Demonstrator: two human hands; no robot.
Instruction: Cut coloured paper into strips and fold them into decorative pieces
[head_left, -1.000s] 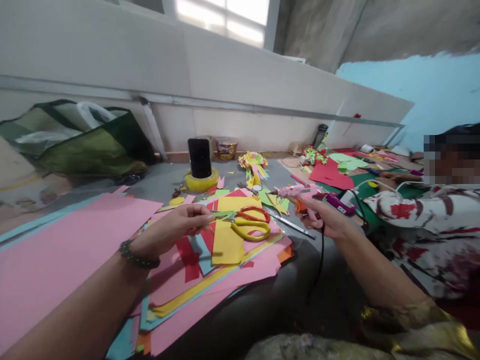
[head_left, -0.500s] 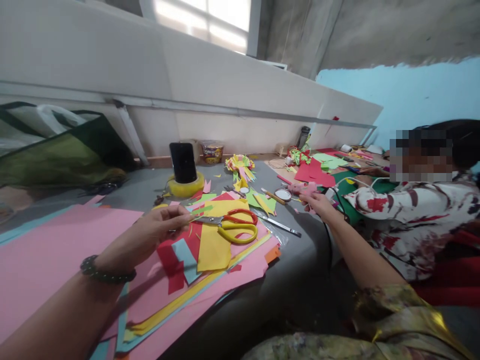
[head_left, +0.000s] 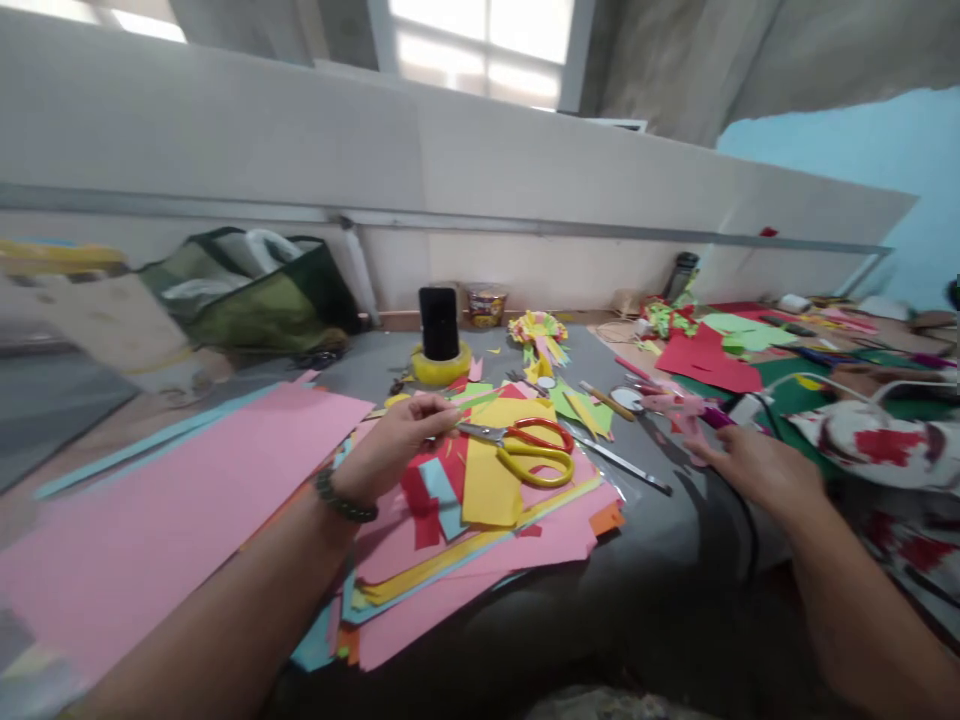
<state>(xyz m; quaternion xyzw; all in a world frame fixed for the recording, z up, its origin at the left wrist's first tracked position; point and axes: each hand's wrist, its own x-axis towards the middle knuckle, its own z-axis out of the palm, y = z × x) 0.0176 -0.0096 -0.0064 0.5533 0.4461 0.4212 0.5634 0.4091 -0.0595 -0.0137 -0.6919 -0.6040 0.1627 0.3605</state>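
A thin light-green paper strip [head_left: 478, 399] is pinched between the fingers of the left hand [head_left: 405, 440], as it was a second ago. Steel scissors with one red and one yellow handle [head_left: 534, 478] lie just right of those fingers, above stacked pink paper sheets [head_left: 480, 590]. The pink plastic glue gun [head_left: 679, 405], earlier gripped clear of the grey worktop [head_left: 367, 365], is now lower and farther right, its handle at the right hand's [head_left: 772, 472] fingertips; whether they still grip it, I cannot tell.
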